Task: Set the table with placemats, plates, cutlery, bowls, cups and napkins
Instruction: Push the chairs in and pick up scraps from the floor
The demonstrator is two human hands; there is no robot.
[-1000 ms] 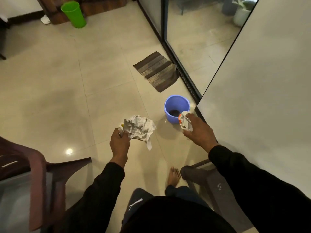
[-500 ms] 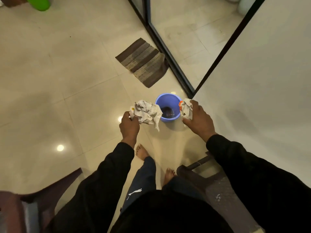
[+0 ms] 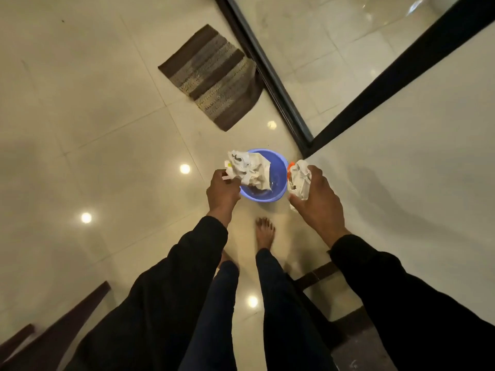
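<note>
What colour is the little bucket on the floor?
The bucket is blue, a light purplish blue. The head view shows it, between the two hands.

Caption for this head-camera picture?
Each hand, left and right, holds crumpled paper over a blue bucket.

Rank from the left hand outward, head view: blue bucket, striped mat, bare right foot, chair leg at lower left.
From the left hand:
1. Blue bucket, just to its right, under the crumpled paper it holds.
2. Bare right foot, below and right.
3. Striped mat, up by the door frame.
4. Chair leg, far lower left.
</note>
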